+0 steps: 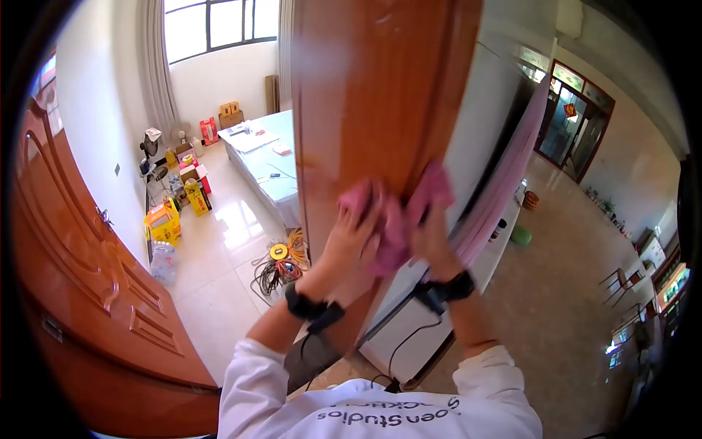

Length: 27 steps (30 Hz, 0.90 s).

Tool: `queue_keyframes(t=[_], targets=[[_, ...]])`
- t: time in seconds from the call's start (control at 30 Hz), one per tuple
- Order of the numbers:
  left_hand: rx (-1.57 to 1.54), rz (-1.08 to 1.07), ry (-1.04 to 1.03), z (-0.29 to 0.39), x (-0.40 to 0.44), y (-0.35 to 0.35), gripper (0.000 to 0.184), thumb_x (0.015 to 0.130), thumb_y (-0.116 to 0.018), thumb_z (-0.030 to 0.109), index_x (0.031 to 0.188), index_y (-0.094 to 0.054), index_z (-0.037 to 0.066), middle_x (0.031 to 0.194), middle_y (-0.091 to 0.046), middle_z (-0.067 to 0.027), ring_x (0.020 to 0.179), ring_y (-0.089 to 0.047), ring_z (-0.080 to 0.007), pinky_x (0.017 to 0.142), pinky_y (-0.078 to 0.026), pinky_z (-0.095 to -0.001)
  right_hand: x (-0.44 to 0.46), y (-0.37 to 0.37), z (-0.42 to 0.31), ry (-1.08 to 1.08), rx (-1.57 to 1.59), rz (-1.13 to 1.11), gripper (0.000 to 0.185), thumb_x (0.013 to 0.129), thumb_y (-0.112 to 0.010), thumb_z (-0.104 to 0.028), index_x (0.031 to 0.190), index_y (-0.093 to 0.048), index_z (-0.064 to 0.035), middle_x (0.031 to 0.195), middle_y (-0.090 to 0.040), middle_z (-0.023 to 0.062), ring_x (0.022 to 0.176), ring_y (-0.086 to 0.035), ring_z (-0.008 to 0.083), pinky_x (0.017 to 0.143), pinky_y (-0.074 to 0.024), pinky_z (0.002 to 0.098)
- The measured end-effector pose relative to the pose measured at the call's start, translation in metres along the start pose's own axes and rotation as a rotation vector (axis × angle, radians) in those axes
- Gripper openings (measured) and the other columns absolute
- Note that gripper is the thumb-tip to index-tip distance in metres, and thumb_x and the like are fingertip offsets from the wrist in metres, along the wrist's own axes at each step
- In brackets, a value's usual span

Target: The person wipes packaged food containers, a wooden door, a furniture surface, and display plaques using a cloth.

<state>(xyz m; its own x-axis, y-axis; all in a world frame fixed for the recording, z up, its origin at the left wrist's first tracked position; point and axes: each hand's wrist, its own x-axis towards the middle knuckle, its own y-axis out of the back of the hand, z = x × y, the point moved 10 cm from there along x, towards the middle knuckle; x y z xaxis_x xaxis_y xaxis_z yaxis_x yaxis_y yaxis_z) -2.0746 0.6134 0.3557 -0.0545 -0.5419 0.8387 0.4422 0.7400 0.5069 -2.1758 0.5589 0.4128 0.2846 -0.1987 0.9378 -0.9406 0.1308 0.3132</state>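
A pink cloth (393, 238) lies bunched against the reddish-brown wooden door frame (376, 95), in the middle of the view. My left hand (357, 235) is closed over the cloth's left part and presses it to the wood. On the other side, my right hand (430, 235) grips the right part of the same cloth near the frame's edge. Folds of cloth hide some of the fingertips. Each wrist wears a black band with a cable.
An open wooden door (95, 256) stands at left. Behind the frame are a bed or table with a pale blue cover (267, 164), coiled cables (281, 267) and boxes (162, 222). To the right hang a pink curtain-like fabric (504, 175) and a narrow white-topped surface (501, 252).
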Motion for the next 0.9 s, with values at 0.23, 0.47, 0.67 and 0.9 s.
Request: queue_keyframes(t=[0.23, 0.47, 0.67, 0.9], targets=[[-0.195, 0.282, 0.07, -0.04, 0.08, 0.043, 0.054, 0.076, -0.041, 0.017, 0.125, -0.022, 0.001, 0.124, -0.021, -0.0276, 0.113, -0.022, -0.0436, 0.095, -0.017, -0.0479, 0.07, 0.021, -0.024, -0.102, 0.058, 0.111, 0.063, 0.077, -0.054, -0.018, 0.117, -0.016, 0.0116, 0.117, -0.03, 0.0228, 0.108, -0.032, 0.0284, 0.092, -0.0236, 0.0317], [-0.141, 0.044, 0.35, -0.077, -0.118, -0.095, 0.063, 0.07, -0.047, 0.021, 0.122, -0.022, -0.004, 0.125, -0.017, -0.0295, 0.116, -0.017, -0.0442, 0.097, -0.015, -0.0471, -0.139, -0.044, 0.021, -0.261, 0.059, -0.107, 0.066, 0.072, -0.056, -0.014, 0.117, -0.017, 0.0135, 0.124, -0.021, 0.0272, 0.116, -0.022, 0.0352, 0.096, -0.0169, 0.0387], [-0.186, 0.103, 0.239, -0.051, -0.059, -0.044, 0.064, 0.069, -0.048, 0.021, 0.122, -0.024, -0.003, 0.12, -0.025, -0.0302, 0.107, -0.027, -0.0474, 0.095, -0.018, -0.0485, -0.102, -0.016, 0.028, -0.298, 0.304, 0.001, 0.076, 0.066, -0.067, -0.017, 0.12, -0.02, 0.0074, 0.124, -0.024, 0.0232, 0.115, -0.026, 0.0319, 0.094, -0.0233, 0.0382], [-0.056, 0.405, -0.072, -0.038, 0.151, 0.092, 0.052, 0.079, -0.037, 0.019, 0.127, -0.02, 0.006, 0.127, -0.019, -0.0254, 0.115, -0.02, -0.0434, 0.096, -0.017, -0.0454, 0.146, 0.032, -0.092, 0.43, -0.57, 0.161, 0.049, 0.069, -0.06, -0.018, 0.108, -0.039, 0.0023, 0.094, -0.05, 0.019, 0.085, -0.05, 0.0305, 0.074, -0.0403, 0.0371]])
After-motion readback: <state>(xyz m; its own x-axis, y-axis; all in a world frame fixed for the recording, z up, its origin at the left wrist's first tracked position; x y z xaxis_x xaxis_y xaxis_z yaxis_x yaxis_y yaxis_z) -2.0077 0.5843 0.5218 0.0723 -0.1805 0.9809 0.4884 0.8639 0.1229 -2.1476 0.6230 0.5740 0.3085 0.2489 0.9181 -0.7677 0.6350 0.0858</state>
